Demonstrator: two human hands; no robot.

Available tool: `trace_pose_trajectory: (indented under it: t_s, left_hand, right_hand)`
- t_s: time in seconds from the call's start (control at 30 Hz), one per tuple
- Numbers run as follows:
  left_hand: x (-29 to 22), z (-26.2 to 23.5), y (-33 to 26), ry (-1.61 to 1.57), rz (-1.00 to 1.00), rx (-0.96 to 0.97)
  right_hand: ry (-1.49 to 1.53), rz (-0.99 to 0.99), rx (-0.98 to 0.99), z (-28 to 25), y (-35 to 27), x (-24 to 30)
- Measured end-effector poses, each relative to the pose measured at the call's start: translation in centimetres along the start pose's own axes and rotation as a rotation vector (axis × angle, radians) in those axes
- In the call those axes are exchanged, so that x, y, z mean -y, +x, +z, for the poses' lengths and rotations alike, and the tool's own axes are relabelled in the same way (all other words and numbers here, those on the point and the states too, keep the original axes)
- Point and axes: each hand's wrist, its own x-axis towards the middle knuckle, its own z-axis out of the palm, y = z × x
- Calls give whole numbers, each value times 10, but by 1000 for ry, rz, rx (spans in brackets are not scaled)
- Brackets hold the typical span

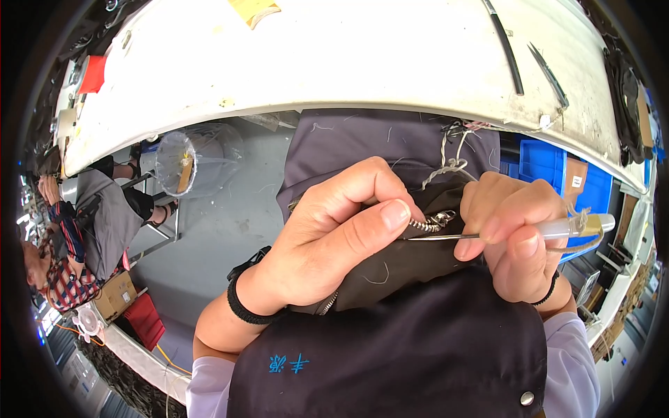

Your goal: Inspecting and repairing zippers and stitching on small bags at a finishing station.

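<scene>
My left hand [341, 240] is closed, thumb against bent forefinger, pinching a metal-toothed zipper [431, 224] on a dark brown fabric piece [390, 268] in my lap. A silver slider or pull sits at the zipper's right end. In my right hand [516, 230] is an awl [554, 230] with a whitish translucent handle and a thin metal shaft. The shaft points left, just below the zipper teeth; its tip is by my left thumb. A beige cord hangs around the handle. Another twisted pale cord [453, 166] lies between my hands on the dark apron cloth.
A white table [334, 63] curves across the front, with thread snips [548, 75] and a black rod-like tool [506, 49] on it. Blue bins [543, 164] stand below at right. At left are a clear bag-lined bin [174, 164] and a seated person [70, 258].
</scene>
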Motion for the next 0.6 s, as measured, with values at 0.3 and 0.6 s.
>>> trace_pose_trajectory:
  t_s: [0.3, 0.6]
  left_hand:
    - [5, -3, -2, 29, 70, 31]
    - [4, -7, -3, 56, 87, 92]
  right_hand:
    - [-211, -63, 85, 2, 1, 2]
    - [-360, -278, 165, 0, 0, 2]
